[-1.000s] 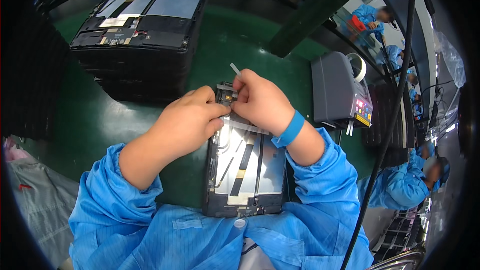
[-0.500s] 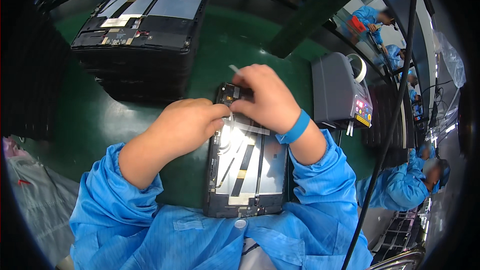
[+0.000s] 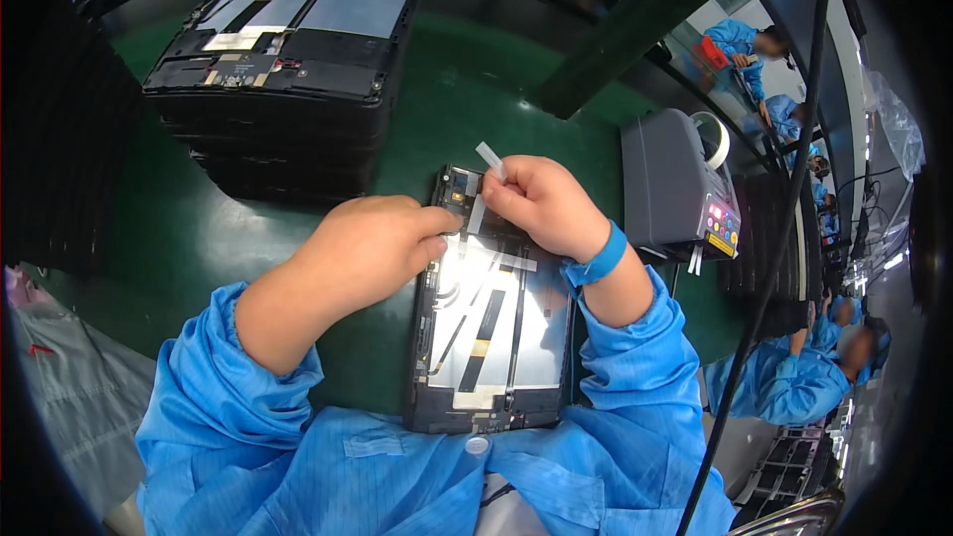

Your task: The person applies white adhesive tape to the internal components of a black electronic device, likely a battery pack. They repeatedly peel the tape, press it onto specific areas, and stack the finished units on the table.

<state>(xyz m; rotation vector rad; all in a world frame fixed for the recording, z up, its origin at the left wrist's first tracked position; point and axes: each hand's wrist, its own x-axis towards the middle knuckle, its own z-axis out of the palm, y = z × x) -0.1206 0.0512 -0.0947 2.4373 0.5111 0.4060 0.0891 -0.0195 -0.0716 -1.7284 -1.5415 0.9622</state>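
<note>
In the head view, your left hand (image 3: pixel 365 250) is resting on the upper left edge of the opened black tablet chassis with its shiny inner plate and flat cables (image 3: pixel 493 337), fingers curled and pressing down near the top corner — it is holding nothing of its own. Your right hand (image 3: pixel 544 204) is hovering over the chassis's upper end, thumb and forefinger pinched narrow on a small whitish strip of tape (image 3: pixel 491 161) that is sticking up and tilting away from you. A blue wristband (image 3: pixel 597 260) is sitting on that wrist. The chassis is lying flat on the green mat (image 3: pixel 467 89), directly in front of your blue sleeves. Up and to the left, a stack of similar black chassis (image 3: pixel 288 60) is standing well apart. To your right, a grey tape dispenser machine (image 3: pixel 675 184) is sitting near the chassis — other people in blue coats are working beyond it.
</note>
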